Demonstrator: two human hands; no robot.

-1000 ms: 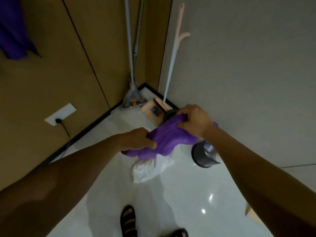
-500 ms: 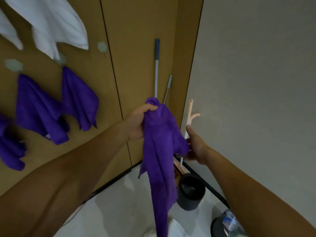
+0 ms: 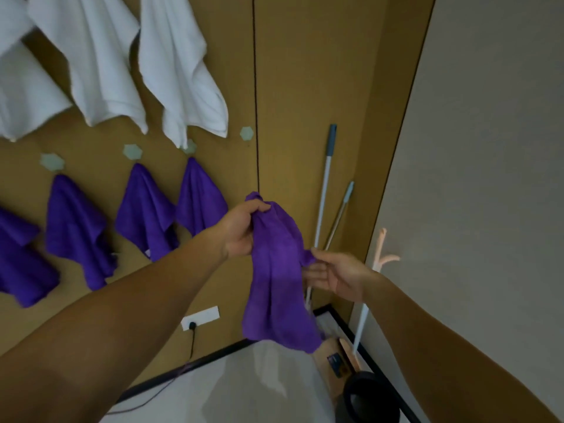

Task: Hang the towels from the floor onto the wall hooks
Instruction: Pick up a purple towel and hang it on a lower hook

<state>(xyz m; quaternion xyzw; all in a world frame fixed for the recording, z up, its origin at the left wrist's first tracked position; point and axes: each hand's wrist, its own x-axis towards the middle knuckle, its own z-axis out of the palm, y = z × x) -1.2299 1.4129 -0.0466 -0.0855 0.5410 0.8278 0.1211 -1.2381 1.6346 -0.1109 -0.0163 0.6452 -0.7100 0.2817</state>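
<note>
A purple towel [image 3: 279,279] hangs in the air, pinched at its top corner by my left hand [image 3: 241,232]. My right hand [image 3: 335,274] touches the towel's right edge at mid-height, fingers loosely spread around a fold. On the brown wall, several purple towels [image 3: 146,212] hang from a lower row of pale hexagonal hooks, and white towels [image 3: 180,74] hang above them. One hexagonal hook [image 3: 246,133] at the right end of the row is bare, above and slightly left of the held towel.
Two mop handles [image 3: 324,190] lean in the corner. A pink-handled tool [image 3: 380,248] leans on the grey wall at right. A black bin [image 3: 370,398] stands on the floor below, next to a dustpan. A wall socket [image 3: 200,318] has a cable plugged in.
My view has swung up from the floor to the wall. The purple towel was lifted from the floor and now hangs from my left hand, while my right hand slid to its edge.
</note>
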